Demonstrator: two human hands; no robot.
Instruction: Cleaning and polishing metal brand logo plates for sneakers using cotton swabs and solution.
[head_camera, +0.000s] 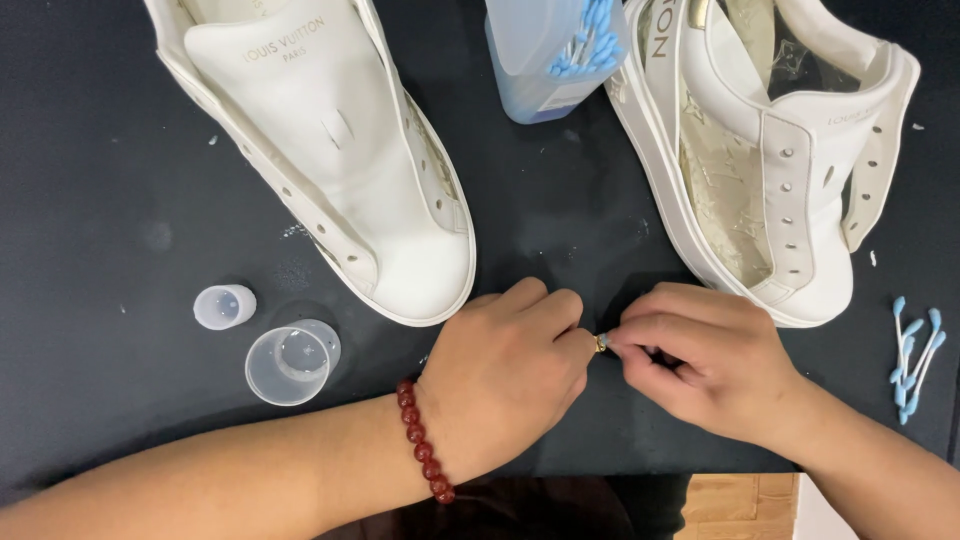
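Meeting fingertip to fingertip low over the black table (90, 200): left hand (505, 375) and right hand (715, 365), both pinched shut on a tiny gold-tipped piece (601, 343). Likely to slip and vanish if either pinch loosens. Counted: two white sneakers (330, 150), two clear caps (290, 362), one swab jar (555, 55).

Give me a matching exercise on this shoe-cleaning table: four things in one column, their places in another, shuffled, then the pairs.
Things:
1. Red bead bracelet
2. Loose blue-tipped cotton swabs
3. Clear plastic lids
4. Translucent swab container

Places:
A. between the two white sneakers
B. on the left wrist
C. at the right edge of the black mat
D. left of the hands, below the left sneaker

Pairs: 1-B, 2-C, 3-D, 4-A
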